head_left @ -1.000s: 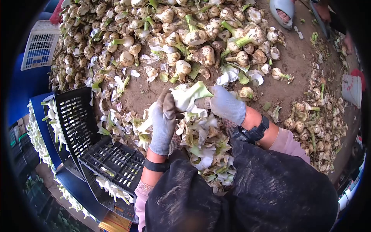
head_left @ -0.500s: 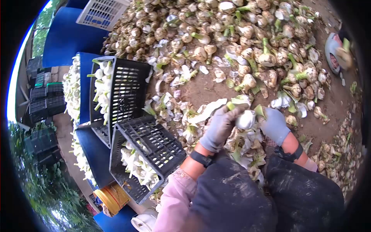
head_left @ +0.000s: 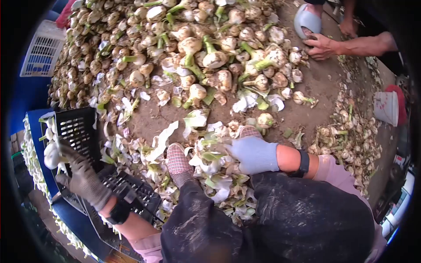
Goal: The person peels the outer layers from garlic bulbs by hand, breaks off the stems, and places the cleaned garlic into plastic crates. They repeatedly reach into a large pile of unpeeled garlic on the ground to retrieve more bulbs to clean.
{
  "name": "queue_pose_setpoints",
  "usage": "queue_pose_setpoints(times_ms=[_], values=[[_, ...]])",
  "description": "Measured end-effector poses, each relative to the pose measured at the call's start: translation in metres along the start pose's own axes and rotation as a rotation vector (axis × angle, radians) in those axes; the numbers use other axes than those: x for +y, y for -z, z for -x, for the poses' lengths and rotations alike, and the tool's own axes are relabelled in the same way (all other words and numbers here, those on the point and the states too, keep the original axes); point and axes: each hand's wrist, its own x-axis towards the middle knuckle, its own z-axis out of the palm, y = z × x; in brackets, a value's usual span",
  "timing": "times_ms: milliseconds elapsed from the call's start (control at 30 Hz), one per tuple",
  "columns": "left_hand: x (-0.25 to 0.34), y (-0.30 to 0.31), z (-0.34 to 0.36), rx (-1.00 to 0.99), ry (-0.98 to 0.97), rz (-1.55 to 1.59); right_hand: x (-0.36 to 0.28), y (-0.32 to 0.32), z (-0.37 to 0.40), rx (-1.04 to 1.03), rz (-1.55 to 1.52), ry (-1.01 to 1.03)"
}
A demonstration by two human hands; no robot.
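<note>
My left hand [head_left: 85,182], in a soiled work glove, is over the black plastic crates at the left. A white, peeled garlic bulb [head_left: 52,155] is at its fingertips, in front of the upright crate [head_left: 79,131], which has cleaned garlic along its edge. My right hand [head_left: 254,154], in a pale grey-blue glove, is above the heap of torn garlic skins [head_left: 219,179] between my shoes. Its fingers point left and are blurred, so their grip does not show. Just beyond it lies an unpeeled garlic bulb [head_left: 265,120].
A large pile of dirty garlic [head_left: 175,44] spreads across the ground ahead. A smaller garlic heap [head_left: 346,140] and a white bucket [head_left: 386,108] are at the right. Another person's hand [head_left: 322,47] is near a grey shoe [head_left: 307,22]. A white crate [head_left: 42,49] stands upper left.
My left hand has moved from the peel heap to the crates with the white garlic bulb. My right hand has stayed over the skins. The view has swung right, showing the other person's arms.
</note>
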Motion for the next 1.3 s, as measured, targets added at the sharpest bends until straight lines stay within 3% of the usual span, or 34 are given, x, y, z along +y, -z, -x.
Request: queue_pose_setpoints(times_ms=[33, 67, 100, 133, 167, 200, 267, 300, 333, 367, 400, 467, 533, 633, 767, 833, 867, 933, 1000, 1033, 1067, 1133, 1167, 1200, 1233, 1267, 1300], values=[[0.002, -0.019, -0.008, -0.007, 0.125, -0.177, -0.008, 0.011, 0.0, 0.004, 0.02, -0.101], [-0.003, -0.025, -0.011, 0.217, 0.042, -0.339, -0.005, 0.012, -0.005, 0.155, -0.038, -0.135], [-0.047, -0.022, -0.016, 0.254, 0.012, -0.733, -0.003, 0.011, -0.011, 0.308, -0.103, -0.157], [-0.106, -0.016, -0.019, 0.288, -0.024, -1.134, 0.0, 0.013, -0.017, 0.315, -0.107, -0.153], [-0.14, -0.013, -0.015, 0.316, 0.238, -1.245, 0.004, 0.015, -0.023, 0.39, -0.603, -0.043], [-0.167, -0.009, -0.009, 0.348, 0.517, -1.34, 0.006, 0.013, -0.027, 0.448, -1.107, 0.066], [-0.21, 0.002, -0.007, 0.324, 0.707, -1.285, 0.019, 0.005, -0.027, 0.596, -1.179, 0.338], [-0.224, 0.002, -0.009, 0.326, 0.724, -1.224, 0.014, 0.015, -0.022, 0.535, -1.127, 0.169], [-0.231, 0.003, -0.012, 0.33, 0.732, -1.169, 0.014, 0.019, -0.02, 0.529, -1.122, 0.17], [-0.232, 0.0, -0.021, 0.281, 0.831, -1.199, 0.014, 0.021, -0.019, 0.457, -1.389, 0.193], [-0.235, 0.002, -0.023, 0.288, 0.827, -1.201, 0.014, 0.022, -0.019, 0.375, -1.658, 0.214], [-0.243, 0.006, -0.025, 0.202, 0.757, -1.298, 0.015, 0.018, -0.023, 0.397, -1.675, 0.224], [-0.248, 0.006, -0.028, 0.23, 0.727, -1.229, 0.016, 0.015, -0.026, 0.379, -1.656, 0.366], [-0.255, 0.016, -0.023, 0.273, 0.634, -1.312, 0.015, 0.012, -0.027, 0.363, -1.761, 0.331], [-0.255, 0.01, -0.025, 0.232, 0.672, -1.398, 0.021, 0.006, -0.022, 0.287, -1.808, 0.224], [-0.255, 0.019, -0.02, -0.11, 0.373, -1.656, 0.022, 0.004, -0.02, 0.252, -1.838, 0.259], [-0.256, 0.022, -0.019, -0.113, 0.378, -1.654, 0.024, 0.003, -0.02, 0.215, -1.862, 0.299], [-0.256, 0.025, -0.019, -0.323, 0.198, -1.921, 0.027, 0.0, -0.02, 0.207, -1.821, 0.293], [-0.256, 0.025, -0.021, -0.348, 0.185, -1.924, 0.016, 0.009, -0.018, 0.268, -1.954, 0.164], [-0.256, 0.026, -0.021, -0.406, 0.198, -1.947, 0.036, 0.001, -0.012, 0.231, -1.591, 0.142], [-0.256, 0.026, -0.021, -0.463, 0.21, -1.97, 0.041, 0.003, -0.004, 0.237, -1.588, 0.133], [-0.254, 0.031, -0.021, -0.542, 0.215, -2.058, 0.045, 0.008, 0.007, 0.462, -1.052, 0.297], [-0.249, 0.04, -0.021, -0.498, 0.403, -2.204, 0.033, 0.03, 0.025, 0.419, -1.347, 0.218], [-0.243, 0.048, -0.021, -0.449, 0.602, -2.342, 0.031, 0.038, 0.037, 0.648, -1.439, 0.055], [-0.238, 0.052, -0.018, -0.219, 0.671, -2.145, 0.049, 0.04, 0.051, 0.769, -0.891, -0.055], [-0.236, 0.056, -0.013, -0.229, 0.674, -2.139, 0.065, 0.038, 0.061, 0.845, -0.336, -0.16], [-0.235, 0.061, -0.004, -0.276, 0.646, -2.102, 0.066, 0.031, 0.063, 0.848, -0.334, -0.167]])
